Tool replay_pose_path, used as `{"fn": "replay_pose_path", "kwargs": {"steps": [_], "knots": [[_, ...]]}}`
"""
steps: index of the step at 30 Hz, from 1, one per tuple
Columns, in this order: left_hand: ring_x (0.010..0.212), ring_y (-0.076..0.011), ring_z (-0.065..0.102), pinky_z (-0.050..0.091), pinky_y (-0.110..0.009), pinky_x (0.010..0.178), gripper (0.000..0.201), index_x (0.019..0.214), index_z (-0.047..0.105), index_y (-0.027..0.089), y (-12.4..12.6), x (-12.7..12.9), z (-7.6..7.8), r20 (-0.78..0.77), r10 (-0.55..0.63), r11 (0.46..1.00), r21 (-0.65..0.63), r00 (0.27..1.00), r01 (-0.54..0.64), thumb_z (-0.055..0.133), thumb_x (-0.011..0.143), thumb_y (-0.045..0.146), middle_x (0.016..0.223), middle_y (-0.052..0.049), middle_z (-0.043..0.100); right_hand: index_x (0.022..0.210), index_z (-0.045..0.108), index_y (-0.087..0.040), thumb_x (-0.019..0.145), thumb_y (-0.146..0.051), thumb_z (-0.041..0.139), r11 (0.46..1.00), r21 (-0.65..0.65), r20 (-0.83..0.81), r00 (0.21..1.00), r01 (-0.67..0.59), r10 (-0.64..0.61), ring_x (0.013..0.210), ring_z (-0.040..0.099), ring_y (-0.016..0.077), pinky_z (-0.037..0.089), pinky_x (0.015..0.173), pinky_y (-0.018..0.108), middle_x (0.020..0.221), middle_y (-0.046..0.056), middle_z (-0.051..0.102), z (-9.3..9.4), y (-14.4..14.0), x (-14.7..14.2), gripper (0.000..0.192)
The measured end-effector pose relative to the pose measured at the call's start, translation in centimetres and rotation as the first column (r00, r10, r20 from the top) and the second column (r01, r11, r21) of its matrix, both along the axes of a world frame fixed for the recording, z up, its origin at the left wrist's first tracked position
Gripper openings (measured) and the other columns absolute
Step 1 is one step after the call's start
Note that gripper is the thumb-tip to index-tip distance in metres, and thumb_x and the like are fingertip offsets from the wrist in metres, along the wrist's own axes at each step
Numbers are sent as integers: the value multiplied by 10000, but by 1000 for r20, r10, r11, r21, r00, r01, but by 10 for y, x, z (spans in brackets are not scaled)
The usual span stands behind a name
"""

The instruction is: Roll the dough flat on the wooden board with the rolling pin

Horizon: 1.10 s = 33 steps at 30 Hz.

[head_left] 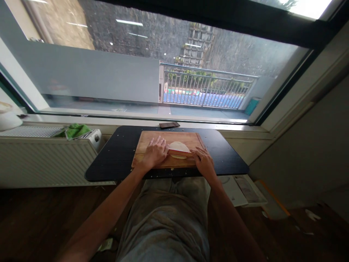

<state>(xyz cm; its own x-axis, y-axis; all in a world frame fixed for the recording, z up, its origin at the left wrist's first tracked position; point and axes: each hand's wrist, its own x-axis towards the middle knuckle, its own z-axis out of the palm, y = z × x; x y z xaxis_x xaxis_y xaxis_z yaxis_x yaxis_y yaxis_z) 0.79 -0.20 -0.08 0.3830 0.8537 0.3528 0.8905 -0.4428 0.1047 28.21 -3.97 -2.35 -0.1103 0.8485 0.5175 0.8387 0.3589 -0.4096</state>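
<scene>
A thin wooden rolling pin (180, 153) lies across a round, flat piece of pale dough (179, 146) on a wooden cutting board (147, 136). My left hand (156, 152) holds the pin's left end from above, with its fingers reaching forward over it. At the other end, my right hand (202, 158) has its fingers over the pin. Both pin ends are hidden under the hands. Dough shows in front of and behind the pin.
The board rests on a black table (109, 160) with scattered crumbs. A dark flat phone-like object (169, 124) lies by the window sill. To the left, a green cloth (77, 131) lies on a white radiator (49, 160). A large window stands ahead.
</scene>
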Motion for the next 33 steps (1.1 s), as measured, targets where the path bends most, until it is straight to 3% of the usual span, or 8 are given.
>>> {"fn": "replay_pose_path", "kwargs": {"steps": [4,9,14,19,25,33], "knots": [[1550,-322,520,330,-588,1315,478,1432,685,146,18,7,3,30,28,1000,12,999,-28,393,1112,347,1501,-188,702,1263,819,-237,1146,-343,444,996,-53,63,996,65,-62,1565,509,285,300,1337,619,1427,93,763,3,21,2,407],[1515,-305,556,363,-537,1294,460,1370,707,121,28,11,4,10,65,998,-8,998,-65,386,1119,334,1470,-207,715,1197,828,-196,1159,-308,381,987,-109,143,984,120,-104,1518,558,289,292,1336,620,1456,127,742,7,34,0,463],[1455,-306,609,437,-482,1236,478,1311,732,118,14,8,3,-23,78,997,-3,997,-78,355,1136,354,1440,-205,730,1264,802,-198,1164,-328,367,992,-27,136,983,125,-120,1525,544,287,318,1322,585,1427,120,760,2,20,-3,465],[1436,-309,629,454,-467,1226,500,1357,720,109,-7,2,-1,-11,43,999,24,999,-42,348,1142,364,1446,-198,731,1284,795,-177,1179,-384,335,992,54,107,987,114,-119,1401,651,271,348,1303,512,1319,154,802,-5,-3,-5,515],[1513,-317,568,428,-494,1263,537,1461,671,106,-21,-2,-7,39,26,999,38,999,-27,343,1147,392,1556,-182,664,1317,786,-171,1179,-388,334,984,146,97,988,106,-121,1373,661,276,368,1285,496,1312,155,802,-11,-15,-9,521],[1549,-340,524,411,-531,1269,563,1472,660,86,-11,-2,-11,28,26,999,32,999,-27,327,1142,398,1568,-209,646,1294,792,-209,1175,-367,355,993,78,137,986,89,-99,1456,605,274,357,1299,519,1370,119,785,-7,-3,-7,480]]}}
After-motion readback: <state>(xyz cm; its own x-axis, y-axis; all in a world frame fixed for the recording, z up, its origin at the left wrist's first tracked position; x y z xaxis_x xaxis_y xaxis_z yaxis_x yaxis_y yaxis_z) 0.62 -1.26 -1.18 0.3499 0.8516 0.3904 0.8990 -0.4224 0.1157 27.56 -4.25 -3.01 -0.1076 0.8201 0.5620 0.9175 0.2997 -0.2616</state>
